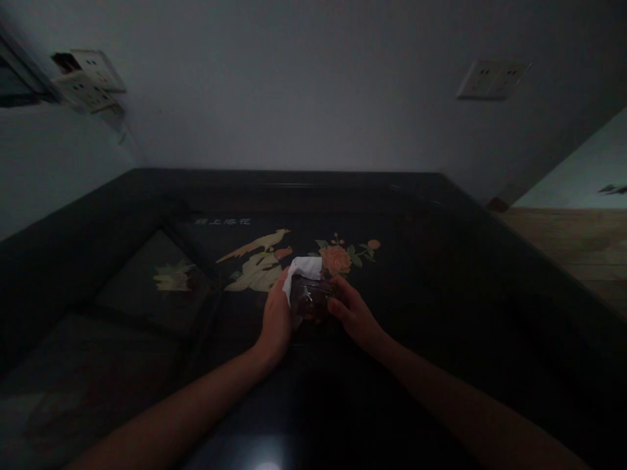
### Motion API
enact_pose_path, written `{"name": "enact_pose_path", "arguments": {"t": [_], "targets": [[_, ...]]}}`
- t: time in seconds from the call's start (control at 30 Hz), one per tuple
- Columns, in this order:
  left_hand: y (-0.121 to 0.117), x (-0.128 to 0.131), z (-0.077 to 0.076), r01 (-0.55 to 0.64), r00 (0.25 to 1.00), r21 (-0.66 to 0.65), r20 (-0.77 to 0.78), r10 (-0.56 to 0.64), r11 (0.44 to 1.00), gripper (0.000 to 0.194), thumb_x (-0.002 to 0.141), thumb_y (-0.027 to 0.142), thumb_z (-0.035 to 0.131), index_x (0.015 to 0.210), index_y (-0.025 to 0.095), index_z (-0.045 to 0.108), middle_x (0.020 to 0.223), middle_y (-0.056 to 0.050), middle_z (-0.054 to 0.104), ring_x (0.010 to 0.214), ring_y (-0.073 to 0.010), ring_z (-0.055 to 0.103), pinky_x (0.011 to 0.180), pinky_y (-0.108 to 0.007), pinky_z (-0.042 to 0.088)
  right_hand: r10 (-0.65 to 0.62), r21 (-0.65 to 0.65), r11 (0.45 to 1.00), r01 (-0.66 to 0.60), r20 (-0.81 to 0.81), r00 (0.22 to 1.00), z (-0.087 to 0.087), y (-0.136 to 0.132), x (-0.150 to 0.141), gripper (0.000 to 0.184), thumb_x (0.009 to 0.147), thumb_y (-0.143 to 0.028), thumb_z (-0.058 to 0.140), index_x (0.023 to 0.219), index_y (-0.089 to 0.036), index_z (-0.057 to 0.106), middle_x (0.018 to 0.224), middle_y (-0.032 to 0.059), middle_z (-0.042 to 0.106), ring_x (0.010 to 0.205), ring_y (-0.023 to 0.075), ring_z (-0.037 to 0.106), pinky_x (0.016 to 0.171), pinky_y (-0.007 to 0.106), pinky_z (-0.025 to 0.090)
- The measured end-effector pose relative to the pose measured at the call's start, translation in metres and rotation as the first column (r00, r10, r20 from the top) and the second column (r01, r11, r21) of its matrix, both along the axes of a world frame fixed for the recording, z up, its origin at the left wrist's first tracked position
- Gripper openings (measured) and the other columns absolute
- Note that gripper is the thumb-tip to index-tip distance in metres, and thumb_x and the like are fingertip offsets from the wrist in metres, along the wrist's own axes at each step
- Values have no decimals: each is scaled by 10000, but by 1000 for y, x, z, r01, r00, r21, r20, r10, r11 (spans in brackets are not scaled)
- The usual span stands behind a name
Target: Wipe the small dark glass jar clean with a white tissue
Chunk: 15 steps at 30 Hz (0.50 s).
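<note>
Near the middle of the view, a small see-through container [309,301], dark and glossy, is held between both hands. A white tissue [304,266] drapes over its far left side. My left hand [277,316] is closed on the tissue, pressing it to the container's left side; its fingers are mostly hidden behind. My right hand [355,313] grips the container's right side, with the thumb on the near face. The room is dim, so what the container holds, if anything, cannot be made out.
Beneath the hands stretches a dark glossy table [411,365] with a raised rim, decorated with an inlaid bird [264,242] and an orange flower [337,260]. A pale wall behind carries a socket plate [494,79] and, at left, another socket [88,90]. Wooden flooring [573,241] shows at right.
</note>
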<state>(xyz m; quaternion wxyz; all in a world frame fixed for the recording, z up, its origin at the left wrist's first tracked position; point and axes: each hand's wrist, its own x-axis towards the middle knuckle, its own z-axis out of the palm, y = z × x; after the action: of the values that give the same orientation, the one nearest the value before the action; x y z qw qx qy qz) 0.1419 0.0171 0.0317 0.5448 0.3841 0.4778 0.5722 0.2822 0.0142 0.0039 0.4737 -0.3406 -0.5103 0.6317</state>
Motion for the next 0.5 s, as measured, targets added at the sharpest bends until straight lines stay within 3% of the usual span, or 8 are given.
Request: {"name": "enact_pose_path", "arguments": {"t": [0.1, 0.23, 0.33, 0.4, 0.5], "targets": [[-2, -5, 2, 86, 958, 257, -286, -10, 962, 334, 909, 416, 391, 978, 199, 634, 979, -61, 648, 925, -207, 593, 827, -311, 463, -34, 30, 999, 33, 32, 999, 1, 0, 0, 436, 713, -578, 654, 894, -233, 457, 737, -17, 581, 645, 159, 598, 573, 283, 504], [2, -10, 8, 364, 808, 520, -588, 15, 773, 340, 934, 336, 343, 1030, 194, 636, 1097, -100, 632, 1074, -225, 555, 974, -382, 399, -126, 107, 987, 117, 87, 988, 1, 2, 0, 333, 748, -509, 634, 859, -232, 488, 734, -18, 552, 698, 158, 549, 626, 280, 479], [6, -12, 12, 552, 629, 540, -770, 108, 635, 280, 894, 262, 413, 1030, 208, 652, 1097, -89, 659, 1116, -231, 546, 1066, -452, 314, -174, 118, 980, 159, 125, 977, -1, 2, -1, 275, 741, -422, 642, 867, -226, 497, 764, -15, 557, 748, 165, 538, 679, 290, 466], [8, -13, 14, 635, 538, 508, -832, 138, 582, 282, 874, 232, 436, 1055, 217, 652, 1099, -79, 671, 1125, -230, 548, 1100, -479, 261, -187, 125, 977, 170, 137, 973, -2, 2, -2, 258, 734, -403, 636, 856, -221, 500, 769, -13, 560, 765, 171, 537, 698, 299, 463], [9, -14, 18, 666, 532, 497, -839, 113, 557, 298, 875, 214, 437, 1090, 216, 642, 1106, -76, 673, 1126, -224, 550, 1114, -476, 236, -186, 123, 978, 170, 130, 974, -1, 2, -3, 246, 743, -414, 623, 821, -217, 499, 746, -15, 564, 746, 168, 543, 687, 300, 472]]}}
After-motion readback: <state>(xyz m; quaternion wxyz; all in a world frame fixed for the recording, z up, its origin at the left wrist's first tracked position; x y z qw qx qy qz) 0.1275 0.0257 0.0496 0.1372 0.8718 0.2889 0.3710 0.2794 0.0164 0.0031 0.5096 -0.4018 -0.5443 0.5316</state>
